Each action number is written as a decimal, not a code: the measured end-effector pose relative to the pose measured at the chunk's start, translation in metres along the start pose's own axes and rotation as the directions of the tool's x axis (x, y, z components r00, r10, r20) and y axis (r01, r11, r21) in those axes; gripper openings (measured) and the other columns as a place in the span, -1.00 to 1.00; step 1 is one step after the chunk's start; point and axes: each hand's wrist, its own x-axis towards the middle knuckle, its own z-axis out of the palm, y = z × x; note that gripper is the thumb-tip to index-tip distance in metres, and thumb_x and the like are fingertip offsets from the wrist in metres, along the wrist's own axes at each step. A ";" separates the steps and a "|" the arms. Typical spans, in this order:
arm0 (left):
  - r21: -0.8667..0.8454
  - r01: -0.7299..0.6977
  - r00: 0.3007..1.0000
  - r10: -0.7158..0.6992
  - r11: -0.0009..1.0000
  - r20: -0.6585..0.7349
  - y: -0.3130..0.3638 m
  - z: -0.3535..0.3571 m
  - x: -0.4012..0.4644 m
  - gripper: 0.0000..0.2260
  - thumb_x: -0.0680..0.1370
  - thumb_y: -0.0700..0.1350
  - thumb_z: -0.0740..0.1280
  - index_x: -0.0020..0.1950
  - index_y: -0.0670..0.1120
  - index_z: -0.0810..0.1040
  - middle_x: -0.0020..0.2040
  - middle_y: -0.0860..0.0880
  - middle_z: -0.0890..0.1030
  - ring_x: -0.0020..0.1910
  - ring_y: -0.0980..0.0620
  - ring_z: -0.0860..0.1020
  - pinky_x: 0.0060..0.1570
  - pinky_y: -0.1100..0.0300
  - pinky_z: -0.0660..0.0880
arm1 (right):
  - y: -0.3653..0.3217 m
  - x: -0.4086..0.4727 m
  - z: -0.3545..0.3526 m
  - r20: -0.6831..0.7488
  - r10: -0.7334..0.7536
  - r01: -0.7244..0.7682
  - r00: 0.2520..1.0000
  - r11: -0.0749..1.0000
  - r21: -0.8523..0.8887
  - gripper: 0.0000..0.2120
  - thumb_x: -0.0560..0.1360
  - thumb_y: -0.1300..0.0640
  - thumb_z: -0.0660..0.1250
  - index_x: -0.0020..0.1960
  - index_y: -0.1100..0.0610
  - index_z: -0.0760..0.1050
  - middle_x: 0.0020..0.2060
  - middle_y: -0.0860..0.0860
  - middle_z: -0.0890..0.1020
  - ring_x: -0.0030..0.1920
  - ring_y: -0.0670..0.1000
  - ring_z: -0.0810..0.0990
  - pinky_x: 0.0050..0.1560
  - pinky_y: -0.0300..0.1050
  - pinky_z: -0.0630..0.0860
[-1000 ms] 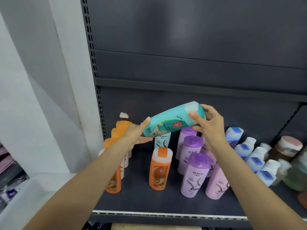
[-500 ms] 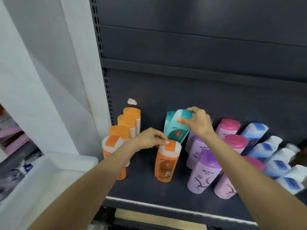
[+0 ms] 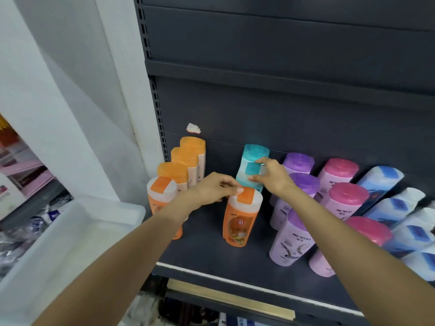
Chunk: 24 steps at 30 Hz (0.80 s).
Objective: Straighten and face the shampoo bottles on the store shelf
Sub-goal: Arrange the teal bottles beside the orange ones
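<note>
The teal plastic bottle [image 3: 250,171], pinched by the right hand [image 3: 270,177], is best seated upright, label forward; the left hand [image 3: 211,189] grips the orange-capped bottle [image 3: 242,216].

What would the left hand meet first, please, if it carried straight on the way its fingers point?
Likely the teal bottle just beyond the left hand, which already touches the orange bottle; depth is unclear.

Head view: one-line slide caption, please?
Left hand grips orange bottle; right hand pinches teal bottle behind it.
</note>
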 end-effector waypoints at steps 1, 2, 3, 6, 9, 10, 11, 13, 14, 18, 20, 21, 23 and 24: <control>0.003 0.003 1.000 -0.003 1.000 0.001 0.000 0.000 0.000 -0.84 0.53 -0.02 0.34 0.08 0.00 0.57 0.10 0.02 0.58 0.17 0.03 0.50 0.16 0.07 0.50 | 0.002 0.000 0.001 0.003 0.000 0.000 1.000 1.000 0.004 -0.47 0.46 0.14 0.43 0.37 0.20 0.36 0.29 0.14 0.47 0.27 0.09 0.45 0.03 -0.28 0.31; 0.003 0.008 1.000 -0.008 1.000 -0.001 0.000 0.000 0.000 -0.84 0.53 -0.02 0.34 0.08 0.00 0.57 0.11 0.01 0.57 0.17 0.02 0.50 0.16 0.07 0.50 | 0.003 -0.001 0.002 0.001 -0.001 0.001 1.000 1.000 0.011 -0.48 0.46 0.14 0.43 0.36 0.20 0.37 0.28 0.13 0.47 0.26 0.09 0.45 0.02 -0.28 0.30; 0.002 0.014 1.000 -0.014 1.000 -0.003 0.001 0.000 -0.001 -0.83 0.53 -0.02 0.34 0.09 -0.01 0.57 0.12 0.00 0.57 0.17 0.02 0.50 0.15 0.07 0.50 | 0.005 -0.001 0.002 -0.004 -0.004 0.004 1.000 1.000 0.021 -0.48 0.45 0.14 0.43 0.36 0.19 0.37 0.28 0.13 0.48 0.26 0.08 0.45 0.01 -0.29 0.30; 0.003 0.020 1.000 -0.020 1.000 -0.009 0.002 0.001 -0.001 -0.83 0.54 -0.03 0.33 0.10 -0.02 0.57 0.15 -0.02 0.57 0.18 0.02 0.50 0.12 0.09 0.49 | 0.007 -0.004 0.003 -0.012 -0.014 0.014 1.000 0.999 0.031 -0.49 0.45 0.13 0.44 0.35 0.16 0.38 0.26 0.12 0.48 0.23 0.08 0.47 -0.02 -0.27 0.33; 0.001 0.027 1.000 -0.027 1.000 -0.015 0.003 0.002 -0.002 -0.82 0.54 -0.04 0.33 0.11 -0.03 0.57 0.17 -0.04 0.57 0.18 0.03 0.49 0.08 0.13 0.49 | 0.009 -0.004 0.004 0.002 -0.024 0.024 1.000 0.999 0.039 -0.49 0.45 0.12 0.43 0.36 0.15 0.38 0.25 0.12 0.49 0.21 0.09 0.48 -0.03 -0.24 0.36; 0.007 0.027 0.999 -0.027 1.000 -0.020 0.004 0.002 -0.003 -0.80 0.54 -0.04 0.32 0.14 -0.05 0.56 0.18 -0.04 0.56 0.17 0.03 0.49 0.07 0.16 0.49 | 0.010 -0.005 0.003 0.011 -0.027 0.027 1.000 0.999 0.033 -0.48 0.46 0.11 0.43 0.36 0.14 0.37 0.25 0.12 0.49 0.21 0.09 0.48 -0.03 -0.24 0.36; 0.017 0.026 0.999 -0.026 1.000 -0.027 0.005 0.003 -0.004 -0.78 0.55 -0.05 0.32 0.16 -0.06 0.56 0.19 -0.04 0.56 0.17 0.04 0.48 0.05 0.18 0.48 | 0.010 -0.005 0.003 0.017 -0.030 0.030 0.999 0.999 0.028 -0.48 0.46 0.11 0.42 0.37 0.14 0.36 0.25 0.12 0.49 0.21 0.09 0.48 -0.03 -0.24 0.36; 0.029 0.019 0.999 -0.018 0.999 -0.037 0.008 0.004 -0.005 -0.77 0.55 -0.06 0.31 0.18 -0.08 0.55 0.18 -0.04 0.56 0.14 0.06 0.48 0.03 0.23 0.47 | 0.010 -0.006 0.002 0.025 -0.038 0.038 0.999 0.999 0.028 -0.47 0.48 0.11 0.41 0.39 0.14 0.34 0.26 0.13 0.49 0.22 0.10 0.48 0.00 -0.23 0.36; 0.028 0.015 0.999 -0.014 0.999 -0.040 0.008 0.004 -0.006 -0.78 0.55 -0.07 0.32 0.17 -0.08 0.56 0.17 -0.03 0.56 0.13 0.08 0.48 0.01 0.25 0.47 | 0.009 -0.006 0.002 0.026 -0.041 0.040 0.999 0.999 0.031 -0.47 0.48 0.12 0.40 0.40 0.14 0.33 0.26 0.13 0.49 0.23 0.10 0.48 0.00 -0.24 0.36; 0.091 -0.036 0.994 0.044 0.995 -0.097 0.013 0.003 -0.004 -0.81 0.54 -0.10 0.33 0.13 -0.10 0.58 0.03 0.02 0.59 0.03 0.12 0.52 -0.02 0.32 0.46 | 0.010 -0.006 -0.001 0.074 -0.045 0.042 0.996 0.998 0.036 -0.44 0.49 0.12 0.39 0.43 0.14 0.30 0.30 0.11 0.46 0.27 0.09 0.46 0.05 -0.22 0.37; 0.122 -0.099 0.971 0.122 0.988 -0.206 0.016 0.000 0.002 -0.87 0.54 -0.10 0.34 0.06 -0.08 0.60 -0.02 0.01 0.61 -0.01 0.10 0.56 -0.01 0.26 0.50 | 0.011 -0.002 -0.008 0.108 -0.055 0.049 0.993 0.997 0.056 -0.44 0.48 0.13 0.40 0.43 0.17 0.32 0.32 0.10 0.46 0.29 0.08 0.46 0.17 -0.17 0.41; 0.133 -0.121 0.952 0.153 0.984 -0.266 0.018 -0.002 0.007 -0.91 0.54 -0.10 0.34 0.01 -0.05 0.59 -0.04 0.02 0.62 -0.02 0.09 0.57 0.02 0.21 0.52 | 0.012 0.000 -0.012 0.102 -0.054 0.046 0.993 0.995 0.088 -0.46 0.47 0.15 0.41 0.41 0.18 0.35 0.32 0.10 0.47 0.29 0.07 0.47 0.25 -0.12 0.41; 0.160 -0.130 0.919 0.179 0.979 -0.350 0.020 -0.006 0.017 -0.94 0.54 -0.09 0.34 -0.01 -0.02 0.58 -0.03 0.03 0.62 0.00 0.09 0.56 0.06 0.15 0.52 | 0.013 0.006 -0.022 0.018 -0.040 0.036 0.999 0.984 0.175 -0.56 0.47 0.19 0.40 0.32 0.20 0.45 0.26 0.08 0.54 0.23 0.05 0.52 0.28 -0.07 0.42; 0.174 -0.120 0.913 0.178 0.977 -0.368 0.020 -0.008 0.023 -0.91 0.54 -0.09 0.34 0.02 -0.04 0.58 0.01 0.02 0.62 0.03 0.09 0.55 0.09 0.14 0.52 | 0.013 0.010 -0.027 -0.047 -0.032 0.041 0.998 0.979 0.200 -0.62 0.47 0.21 0.39 0.27 0.20 0.49 0.21 0.08 0.57 0.19 0.05 0.56 0.26 -0.08 0.44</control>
